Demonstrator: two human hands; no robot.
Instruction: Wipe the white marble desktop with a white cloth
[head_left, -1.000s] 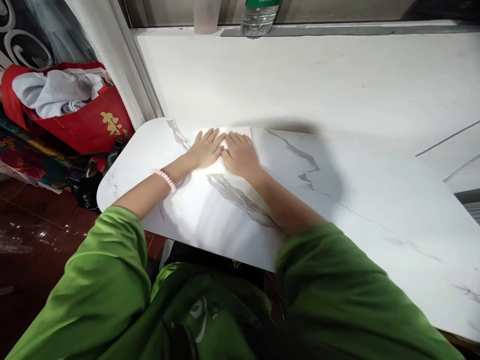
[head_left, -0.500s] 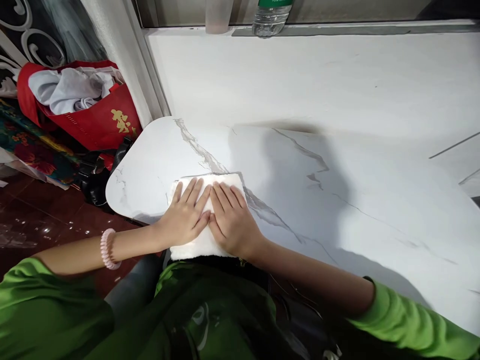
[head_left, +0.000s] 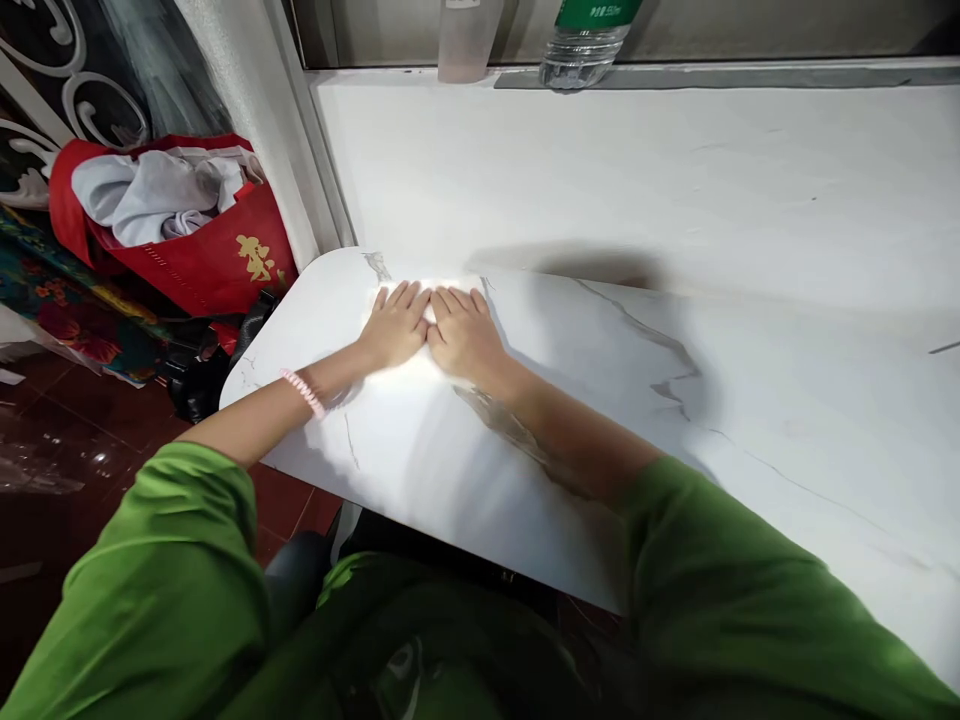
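Left hand (head_left: 394, 332) and right hand (head_left: 466, 335) flat on white cloth (head_left: 422, 366), fingers (head_left: 406, 298) slightly apart, marbled table (head_left: 319, 310) beneath

From my remote seat I read the tabletop (head_left: 427, 480) as smooth, marble-patterned, faintly satiny; the white cloth (head_left: 417, 370) near dial centre looks matt — glare hides its weave. At one, a clear plastic bottle (head_left: 581, 60); between eight and nine, glossy floor tiles (head_left: 112, 450).

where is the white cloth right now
In the head view, the white cloth lies just left of centre on the marbled table, near its far edge, under the left hand and right hand.
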